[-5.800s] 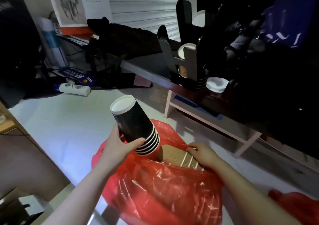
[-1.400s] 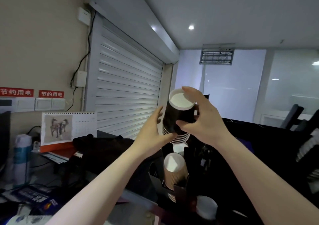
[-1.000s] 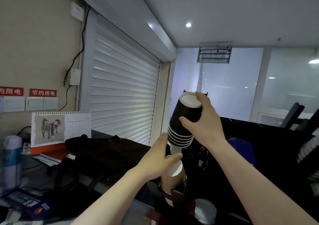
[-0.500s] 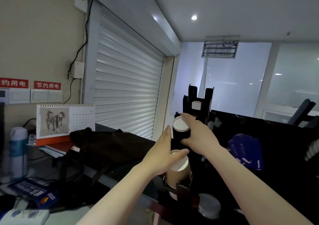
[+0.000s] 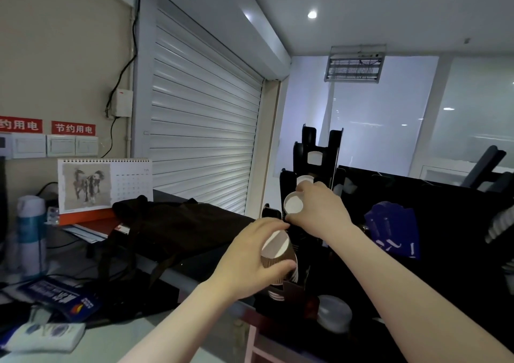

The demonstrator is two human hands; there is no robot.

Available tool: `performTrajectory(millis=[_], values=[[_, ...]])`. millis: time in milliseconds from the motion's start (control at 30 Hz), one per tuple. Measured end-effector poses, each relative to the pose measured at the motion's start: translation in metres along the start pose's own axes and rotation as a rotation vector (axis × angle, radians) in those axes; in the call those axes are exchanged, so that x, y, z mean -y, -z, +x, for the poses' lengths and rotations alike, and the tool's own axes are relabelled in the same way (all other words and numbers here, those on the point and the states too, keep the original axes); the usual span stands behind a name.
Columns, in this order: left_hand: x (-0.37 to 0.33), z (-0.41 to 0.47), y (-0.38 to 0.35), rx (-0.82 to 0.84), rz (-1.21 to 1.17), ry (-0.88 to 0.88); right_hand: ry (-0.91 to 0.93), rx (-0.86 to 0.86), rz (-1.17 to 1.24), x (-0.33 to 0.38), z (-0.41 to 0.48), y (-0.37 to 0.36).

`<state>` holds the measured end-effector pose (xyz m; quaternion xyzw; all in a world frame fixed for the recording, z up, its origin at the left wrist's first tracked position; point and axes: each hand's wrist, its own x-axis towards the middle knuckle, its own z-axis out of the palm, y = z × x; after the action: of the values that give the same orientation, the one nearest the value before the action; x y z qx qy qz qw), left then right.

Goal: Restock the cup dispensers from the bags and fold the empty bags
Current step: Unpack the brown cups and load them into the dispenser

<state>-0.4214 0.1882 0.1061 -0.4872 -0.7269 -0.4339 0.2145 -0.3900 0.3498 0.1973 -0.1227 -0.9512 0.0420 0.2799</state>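
Hands work at a black dispenser (image 5: 319, 145) in the centre of the frame. The left hand (image 5: 247, 262), at lower centre, curls its fingers and thumb round the top of a brown cup stack (image 5: 278, 259), which leans in the dispenser's lowest slot with its white inside facing the camera. Just above, the right hand (image 5: 319, 212) grips a black cup (image 5: 293, 204) by its white-lined rim, thumb beneath and fingers over the top. The cup's dark body is lost against the dispenser, so how deep it sits cannot be told. Two more white cup mouths show in the slots higher up. White lids (image 5: 332, 314) sit at the dispenser's foot, toward lower right. A blue bag (image 5: 392, 232) lies on the dark counter at right. Left of the hands, a dark bag (image 5: 178, 223) rests on the ledge below a closed shutter (image 5: 200, 129). A horse calendar (image 5: 103, 184) stands at mid left, with a blue-and-white bottle (image 5: 30, 234) near the left edge.
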Motion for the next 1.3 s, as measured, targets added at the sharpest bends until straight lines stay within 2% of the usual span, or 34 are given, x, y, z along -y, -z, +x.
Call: performTrajectory(millis=[133, 233, 467, 600, 733, 867, 1000, 1133, 1233, 1300], values=[[0.002, -0.001, 0.005, 0.048, 0.021, 0.011, -0.045, -0.002, 0.058, 0.000, 0.004, 0.002], [-0.001, 0.001, 0.006, 0.051, 0.055, 0.042, -0.008, 0.048, 0.077, -0.002, 0.009, 0.005], [-0.007, 0.006, 0.003, 0.078, 0.091, 0.039, 0.007, 0.028, -0.008, -0.005, 0.000, 0.000], [-0.009, -0.004, 0.008, 0.072, 0.039, 0.074, 0.072, 0.006, 0.101, -0.004, -0.019, 0.008], [-0.024, -0.012, 0.018, 0.033, 0.063, 0.081, 0.117, -0.110, 0.257, -0.004, -0.069, 0.020], [-0.044, -0.027, 0.022, 0.005, 0.045, 0.045, 0.146, -0.070, 0.299, -0.006, -0.129, 0.022], [-0.069, -0.064, 0.014, -0.022, -0.026, -0.086, 0.139, -0.110, 0.356, -0.008, -0.187, 0.025], [-0.078, -0.110, -0.009, -0.106, 0.061, -0.306, 0.123, -0.143, 0.392, -0.021, -0.249, 0.013], [-0.075, -0.148, -0.030, -0.073, -0.011, -0.225, 0.049, -0.037, 0.327, -0.038, -0.291, -0.008], [-0.069, -0.176, -0.042, 0.035, -0.041, -0.113, -0.035, 0.080, 0.307, -0.051, -0.317, -0.025]])
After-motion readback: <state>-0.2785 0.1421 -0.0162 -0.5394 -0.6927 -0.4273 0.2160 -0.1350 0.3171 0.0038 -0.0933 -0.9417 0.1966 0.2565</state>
